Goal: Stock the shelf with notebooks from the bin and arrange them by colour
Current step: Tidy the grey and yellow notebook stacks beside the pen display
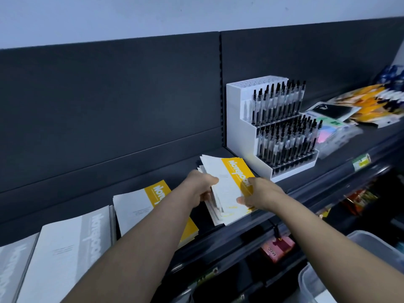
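Running from the shelf (170,171) front toward the back panel, the yellow-and-white notebook stack (225,184) sits between both hands, yellow band rightward. The left hand (202,186) grips its left edge, fingers curled. The right hand (260,193) clasps the right edge. The stack appears to rest on the shelf, beside the pen display (273,127).

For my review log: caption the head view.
Left hand and right hand hold a yellow notebook stack at the shelf beside the pen display.
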Demonstrator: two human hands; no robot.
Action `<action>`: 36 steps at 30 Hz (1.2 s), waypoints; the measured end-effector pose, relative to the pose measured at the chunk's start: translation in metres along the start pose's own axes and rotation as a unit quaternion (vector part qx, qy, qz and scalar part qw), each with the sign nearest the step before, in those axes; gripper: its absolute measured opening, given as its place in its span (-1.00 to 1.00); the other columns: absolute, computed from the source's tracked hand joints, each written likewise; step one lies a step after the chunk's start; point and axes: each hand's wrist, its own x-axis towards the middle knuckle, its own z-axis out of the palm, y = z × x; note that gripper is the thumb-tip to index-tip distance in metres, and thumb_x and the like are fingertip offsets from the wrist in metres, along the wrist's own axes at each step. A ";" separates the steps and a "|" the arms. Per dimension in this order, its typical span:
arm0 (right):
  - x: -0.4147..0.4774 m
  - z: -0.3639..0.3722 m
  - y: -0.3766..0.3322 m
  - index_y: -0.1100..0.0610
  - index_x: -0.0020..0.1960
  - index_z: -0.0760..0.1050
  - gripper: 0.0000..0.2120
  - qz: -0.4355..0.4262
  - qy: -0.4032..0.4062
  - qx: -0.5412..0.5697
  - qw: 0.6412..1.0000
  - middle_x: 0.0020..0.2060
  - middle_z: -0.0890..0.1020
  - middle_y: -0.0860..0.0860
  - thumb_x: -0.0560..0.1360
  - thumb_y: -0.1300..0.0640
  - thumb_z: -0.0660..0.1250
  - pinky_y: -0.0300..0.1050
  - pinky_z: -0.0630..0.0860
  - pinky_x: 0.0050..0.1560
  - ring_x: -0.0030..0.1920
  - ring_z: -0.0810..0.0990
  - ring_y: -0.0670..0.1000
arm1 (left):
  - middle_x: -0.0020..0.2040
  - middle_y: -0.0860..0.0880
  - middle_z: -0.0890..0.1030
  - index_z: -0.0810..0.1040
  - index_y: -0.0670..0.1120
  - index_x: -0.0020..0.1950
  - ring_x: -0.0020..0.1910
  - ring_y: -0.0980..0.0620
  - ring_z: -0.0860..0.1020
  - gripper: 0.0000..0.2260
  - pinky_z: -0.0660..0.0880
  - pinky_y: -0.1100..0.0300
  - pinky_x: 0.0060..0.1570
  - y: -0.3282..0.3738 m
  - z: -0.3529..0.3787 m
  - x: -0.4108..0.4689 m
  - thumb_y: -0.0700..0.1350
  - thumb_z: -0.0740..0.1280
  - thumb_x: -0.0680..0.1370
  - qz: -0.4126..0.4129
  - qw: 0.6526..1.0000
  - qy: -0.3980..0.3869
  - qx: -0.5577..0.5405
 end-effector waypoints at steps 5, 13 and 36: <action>0.001 0.004 0.008 0.06 0.40 0.30 -0.27 -0.017 0.003 0.038 0.999 0.31 0.40 0.07 0.38 -0.29 0.36 -0.07 0.44 0.09 0.26 0.47 0.10 | -0.15 -0.09 0.55 0.51 -0.17 0.07 -0.24 0.03 0.51 -0.86 0.33 0.24 -0.37 0.001 0.007 -0.001 -0.17 0.37 0.55 0.010 0.999 0.029 0.012; -0.006 -0.001 0.012 0.08 0.33 0.28 -0.42 -0.050 0.034 0.085 0.995 0.24 0.46 0.10 0.45 -0.18 0.35 -0.05 0.42 0.01 0.21 0.49 0.14 | 0.00 -0.11 0.63 0.52 -0.13 -0.06 -0.05 -0.10 0.62 -0.95 0.62 -0.01 -0.03 0.006 0.014 -0.001 -0.21 0.31 0.49 0.078 0.983 0.080 0.147; -0.047 0.010 0.029 0.00 0.14 0.35 -0.68 -0.005 0.072 0.524 0.849 -0.07 0.64 0.08 0.56 0.38 0.09 0.11 0.59 -0.09 -0.07 0.64 0.15 | -0.15 -0.12 0.52 0.44 -0.17 -0.05 -0.21 -0.07 0.47 -0.94 0.38 0.13 -0.26 -0.016 -0.026 -0.011 -0.26 0.18 0.57 0.118 0.968 0.218 0.017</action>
